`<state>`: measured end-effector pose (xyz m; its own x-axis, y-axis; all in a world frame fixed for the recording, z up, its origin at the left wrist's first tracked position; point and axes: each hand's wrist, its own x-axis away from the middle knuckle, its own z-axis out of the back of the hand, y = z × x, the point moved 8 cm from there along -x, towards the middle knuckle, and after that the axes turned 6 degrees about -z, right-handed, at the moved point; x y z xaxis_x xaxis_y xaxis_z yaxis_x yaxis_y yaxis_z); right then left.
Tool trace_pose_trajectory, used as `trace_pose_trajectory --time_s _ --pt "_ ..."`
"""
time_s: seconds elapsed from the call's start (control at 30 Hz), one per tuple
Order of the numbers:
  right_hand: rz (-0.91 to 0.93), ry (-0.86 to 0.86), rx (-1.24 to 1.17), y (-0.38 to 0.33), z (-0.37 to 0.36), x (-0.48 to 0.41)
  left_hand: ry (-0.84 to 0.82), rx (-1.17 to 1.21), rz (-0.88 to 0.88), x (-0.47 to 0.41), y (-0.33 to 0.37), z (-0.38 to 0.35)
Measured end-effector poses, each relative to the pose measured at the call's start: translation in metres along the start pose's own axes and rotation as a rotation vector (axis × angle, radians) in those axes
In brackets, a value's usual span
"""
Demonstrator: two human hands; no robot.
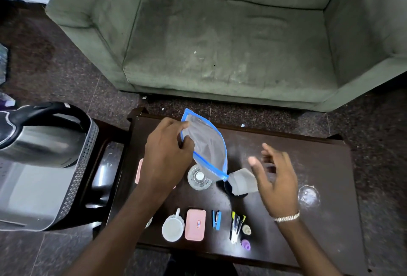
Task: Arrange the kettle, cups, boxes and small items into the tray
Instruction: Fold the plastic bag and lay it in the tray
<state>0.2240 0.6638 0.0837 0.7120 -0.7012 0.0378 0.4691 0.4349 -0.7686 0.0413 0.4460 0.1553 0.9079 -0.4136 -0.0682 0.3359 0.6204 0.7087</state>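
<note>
A worn grey-green armchair (231, 44) fills the upper frame, its seat cushion flecked with pale crumbs and stains. Directly in front of the armchair stands a dark wooden coffee table (326, 165), its top dusty and smeared. Speckled dark stone floor (66, 73) surrounds the armchair on both sides, with small white scraps lying near its base.
</note>
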Motion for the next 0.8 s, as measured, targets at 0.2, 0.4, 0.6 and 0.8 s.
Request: trace_pose_trajectory --time_s 0.2,0.4,0.6,0.8 --pt "0.077 -0.196 -0.118 -0.065 -0.020 0.023 0.047 0.150 -0.036 -0.005 0.030 0.014" --pt "0.136 -0.045 -0.362 -0.085 -0.003 0.009 0.066 0.383 -0.001 -0.019 0.042 0.029" --pt "-0.102 -0.281 -0.783 -0.062 0.009 -0.013 -0.075 0.604 0.013 -0.023 0.019 0.013" --pt "-0.252 -0.360 -0.915 -0.038 0.013 -0.016 -0.360 1.000 0.080 0.008 0.013 -0.042"
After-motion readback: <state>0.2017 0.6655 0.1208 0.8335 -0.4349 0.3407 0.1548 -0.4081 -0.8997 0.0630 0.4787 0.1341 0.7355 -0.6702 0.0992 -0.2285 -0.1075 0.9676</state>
